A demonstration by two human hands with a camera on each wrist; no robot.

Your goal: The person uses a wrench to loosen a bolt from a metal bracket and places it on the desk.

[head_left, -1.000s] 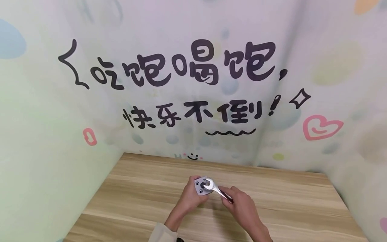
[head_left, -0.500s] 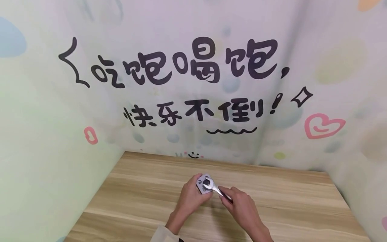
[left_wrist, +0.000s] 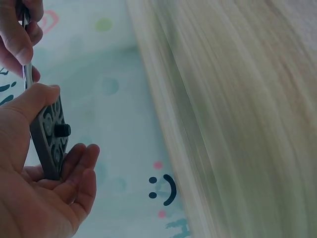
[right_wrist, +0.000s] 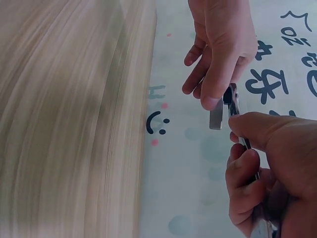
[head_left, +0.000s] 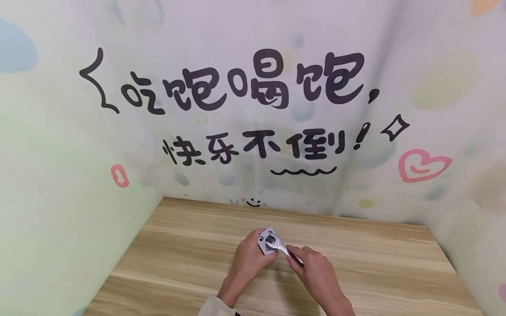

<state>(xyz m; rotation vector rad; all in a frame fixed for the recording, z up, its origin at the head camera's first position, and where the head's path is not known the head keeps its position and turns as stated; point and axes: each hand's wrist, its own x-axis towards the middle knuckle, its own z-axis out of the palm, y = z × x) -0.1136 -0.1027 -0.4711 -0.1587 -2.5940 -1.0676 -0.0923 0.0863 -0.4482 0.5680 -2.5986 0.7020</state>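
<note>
My left hand grips a square grey metal plate by its edge, thumb on top and fingers below. The plate has several round holes, and a dark bolt goes through its middle, its end sticking out on the far side. In the head view the bolt's dark head faces up toward me. A silver open-end wrench lies across the plate, its open end around the bolt head. My right hand holds the wrench by its handle, with the rear of the handle hidden in the palm. Both hands are above the tabletop.
A wood-grain tabletop lies under both hands. Behind it and at both sides hang pale printed wall sheets with black lettering, pastel spots and a pink heart.
The left hand has shifted slightly right and turned the plate, bringing the bolt head deeper into the wrench's open end. The right hand has barely moved.
</note>
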